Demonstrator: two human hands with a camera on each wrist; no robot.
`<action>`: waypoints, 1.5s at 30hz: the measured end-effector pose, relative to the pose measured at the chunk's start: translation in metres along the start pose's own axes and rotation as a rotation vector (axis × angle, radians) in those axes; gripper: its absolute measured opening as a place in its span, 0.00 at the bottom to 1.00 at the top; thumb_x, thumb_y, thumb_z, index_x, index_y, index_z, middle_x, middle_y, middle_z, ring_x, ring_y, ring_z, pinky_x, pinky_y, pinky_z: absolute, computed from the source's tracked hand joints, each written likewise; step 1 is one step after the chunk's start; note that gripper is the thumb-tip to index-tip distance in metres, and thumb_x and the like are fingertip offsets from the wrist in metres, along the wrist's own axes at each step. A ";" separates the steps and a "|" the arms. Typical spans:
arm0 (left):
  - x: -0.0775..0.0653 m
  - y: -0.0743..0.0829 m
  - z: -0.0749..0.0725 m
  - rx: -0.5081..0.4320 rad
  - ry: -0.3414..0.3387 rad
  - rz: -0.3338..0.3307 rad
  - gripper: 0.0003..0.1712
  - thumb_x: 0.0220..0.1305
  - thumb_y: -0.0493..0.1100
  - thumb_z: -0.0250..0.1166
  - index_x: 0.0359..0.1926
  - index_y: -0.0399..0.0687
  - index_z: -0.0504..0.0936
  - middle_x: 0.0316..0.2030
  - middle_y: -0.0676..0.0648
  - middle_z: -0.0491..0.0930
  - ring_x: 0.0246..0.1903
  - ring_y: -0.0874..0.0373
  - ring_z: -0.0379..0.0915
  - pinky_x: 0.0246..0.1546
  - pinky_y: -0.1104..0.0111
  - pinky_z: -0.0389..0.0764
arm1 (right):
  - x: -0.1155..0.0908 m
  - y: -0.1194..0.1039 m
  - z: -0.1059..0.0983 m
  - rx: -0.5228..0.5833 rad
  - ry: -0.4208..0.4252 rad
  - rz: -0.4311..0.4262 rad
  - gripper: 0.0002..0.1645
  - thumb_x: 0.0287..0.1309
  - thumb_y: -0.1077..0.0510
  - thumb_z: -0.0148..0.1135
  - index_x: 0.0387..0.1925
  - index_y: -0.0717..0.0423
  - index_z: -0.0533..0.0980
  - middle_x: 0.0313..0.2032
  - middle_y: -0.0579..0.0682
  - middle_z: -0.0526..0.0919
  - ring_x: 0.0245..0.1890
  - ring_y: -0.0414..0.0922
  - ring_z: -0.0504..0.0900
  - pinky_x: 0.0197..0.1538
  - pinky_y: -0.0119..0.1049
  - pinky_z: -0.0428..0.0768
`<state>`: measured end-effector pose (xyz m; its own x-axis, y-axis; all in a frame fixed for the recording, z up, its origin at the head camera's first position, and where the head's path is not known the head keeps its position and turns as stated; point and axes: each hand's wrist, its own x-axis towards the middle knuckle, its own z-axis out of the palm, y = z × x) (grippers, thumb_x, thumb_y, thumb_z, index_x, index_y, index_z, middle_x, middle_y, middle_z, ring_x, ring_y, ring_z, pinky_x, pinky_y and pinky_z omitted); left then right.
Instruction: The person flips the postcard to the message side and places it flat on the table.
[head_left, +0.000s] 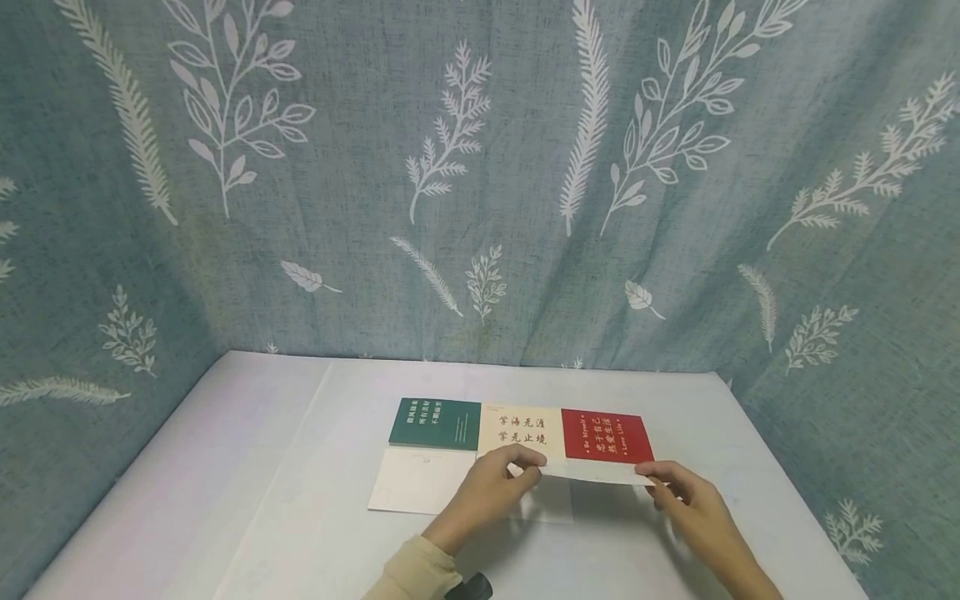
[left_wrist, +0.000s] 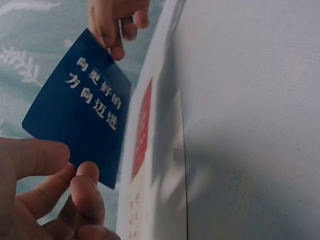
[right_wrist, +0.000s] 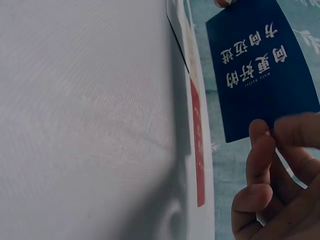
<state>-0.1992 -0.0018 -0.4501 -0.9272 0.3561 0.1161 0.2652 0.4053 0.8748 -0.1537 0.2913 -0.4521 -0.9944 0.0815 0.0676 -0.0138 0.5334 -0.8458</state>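
Note:
A thin blue card [left_wrist: 85,100] with white Chinese characters is held up off the table between both hands. Its pale other face [head_left: 596,472] shows in the head view. My left hand [head_left: 491,487] pinches one end of it between thumb and fingers. At the opposite end, my right hand [head_left: 693,508] pinches it the same way. Just beyond, in a row on the table, lie a green card [head_left: 435,423], a cream card [head_left: 521,429] and a red card [head_left: 607,435]. The held card overlaps the near edges of the cream and red ones in the head view.
Below the green card lies a white card [head_left: 412,483] with a small mark. Another white card [head_left: 551,502] lies partly behind my left hand. The white table [head_left: 285,467] is enclosed by a green leaf-patterned curtain [head_left: 517,275]. A dark object [head_left: 470,587] shows beside the left sleeve.

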 end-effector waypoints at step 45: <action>0.011 0.021 0.039 -0.014 0.286 0.085 0.17 0.66 0.42 0.63 0.54 0.52 0.86 0.36 0.58 0.83 0.20 0.70 0.68 0.23 0.74 0.71 | -0.008 -0.011 -0.026 -0.170 0.175 0.032 0.28 0.68 0.39 0.61 0.63 0.48 0.78 0.53 0.51 0.85 0.40 0.35 0.79 0.41 0.29 0.75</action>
<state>-0.1930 0.0432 -0.4483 -0.9391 0.1359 0.3157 0.3437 0.3716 0.8624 -0.1432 0.3067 -0.4297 -0.9605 0.2375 0.1450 0.0504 0.6609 -0.7488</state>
